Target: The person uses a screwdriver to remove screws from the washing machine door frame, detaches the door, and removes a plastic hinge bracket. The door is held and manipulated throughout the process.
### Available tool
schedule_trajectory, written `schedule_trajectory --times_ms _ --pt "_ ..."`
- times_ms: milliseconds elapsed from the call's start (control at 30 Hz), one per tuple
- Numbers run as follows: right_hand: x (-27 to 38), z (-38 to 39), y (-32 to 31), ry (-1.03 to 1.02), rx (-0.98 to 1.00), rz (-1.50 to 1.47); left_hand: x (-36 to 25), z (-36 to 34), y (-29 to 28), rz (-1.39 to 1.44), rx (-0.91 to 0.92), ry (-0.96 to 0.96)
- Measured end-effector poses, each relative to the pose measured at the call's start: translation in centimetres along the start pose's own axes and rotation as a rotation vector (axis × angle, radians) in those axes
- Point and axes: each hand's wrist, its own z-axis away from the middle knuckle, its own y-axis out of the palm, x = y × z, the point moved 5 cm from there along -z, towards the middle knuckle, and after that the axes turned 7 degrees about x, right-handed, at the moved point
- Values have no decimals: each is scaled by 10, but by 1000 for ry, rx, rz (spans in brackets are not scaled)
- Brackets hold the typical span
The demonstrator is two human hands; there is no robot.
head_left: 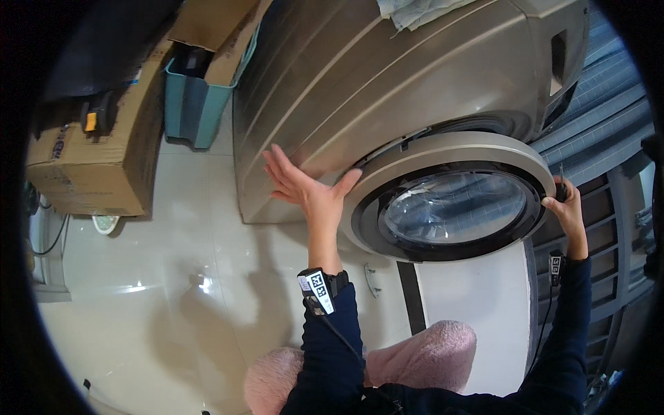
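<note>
A front-loading washing machine [387, 83] with a metallic beige body has its round door [456, 149] swung outward. Clear bowl-shaped glass [456, 207] sits inside the door's dark ring. My left hand [308, 183] is open, fingers spread over the machine's front, its thumb by the door's left edge; whether it touches is unclear. At the opposite edge of the door, my right hand [568, 207] has its fingers closed on the rim. A small dark piece with a thin upright tip [561, 185] shows at those fingers; its kind cannot be made out.
Cardboard boxes [90, 169] and a teal bin [197, 111] stand at the left. Grey checked fabric [602, 104] hangs at the right, above a dark slatted frame [595, 228]. A cloth [418, 10] lies atop the machine. My knees, in pink fuzzy trousers [429, 353], are below.
</note>
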Motion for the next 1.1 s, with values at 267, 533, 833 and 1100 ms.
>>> schedule_trajectory --times_ms 267,533,833,1100 --pt "4 -4 4 -19 -7 29 83 96 3 635 -494 -911" --pt "19 -4 9 26 72 69 1 10 -13 278 -308 -62" --pt "26 -7 10 92 95 132 -4 -4 0 138 -82 -4" --pt "19 -7 9 76 99 41 -5 -2 -3 148 -67 16"
